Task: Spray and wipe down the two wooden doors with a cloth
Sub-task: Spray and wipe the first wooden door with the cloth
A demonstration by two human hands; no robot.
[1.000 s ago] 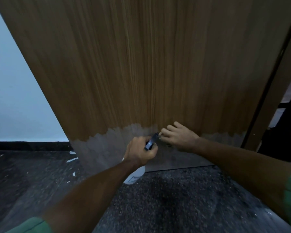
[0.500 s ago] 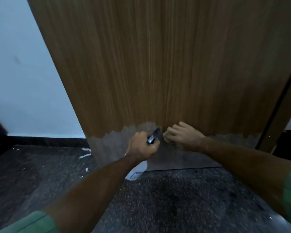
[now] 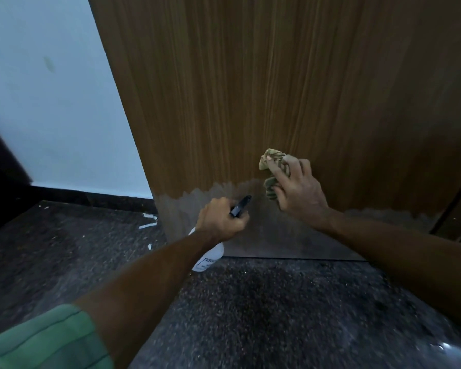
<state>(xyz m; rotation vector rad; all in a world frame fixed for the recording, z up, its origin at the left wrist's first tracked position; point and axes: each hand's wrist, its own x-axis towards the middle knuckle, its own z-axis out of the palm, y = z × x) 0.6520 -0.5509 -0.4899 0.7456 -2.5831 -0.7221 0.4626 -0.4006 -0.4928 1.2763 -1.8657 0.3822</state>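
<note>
A brown wooden door (image 3: 264, 89) fills the view; its lowest strip is worn grey. My left hand (image 3: 220, 219) grips a white spray bottle (image 3: 208, 258) by its black trigger head (image 3: 240, 205), nozzle aimed at the grey strip. My right hand (image 3: 298, 186) holds a crumpled tan cloth (image 3: 272, 162) against the door just above the grey strip, to the right of the nozzle. Most of the bottle's body is hidden behind my left wrist.
A pale wall (image 3: 51, 102) with a dark skirting (image 3: 91, 197) stands left of the door. White flakes (image 3: 148, 221) lie on the dark speckled floor (image 3: 264, 315) by the door's corner. The door's right edge and a dark gap (image 3: 453, 206) are at far right.
My right hand has lifted from the grey strip up and to the right, and the cloth now shows in its fingers. The view has shifted left; the left hand keeps hold of the bottle.
</note>
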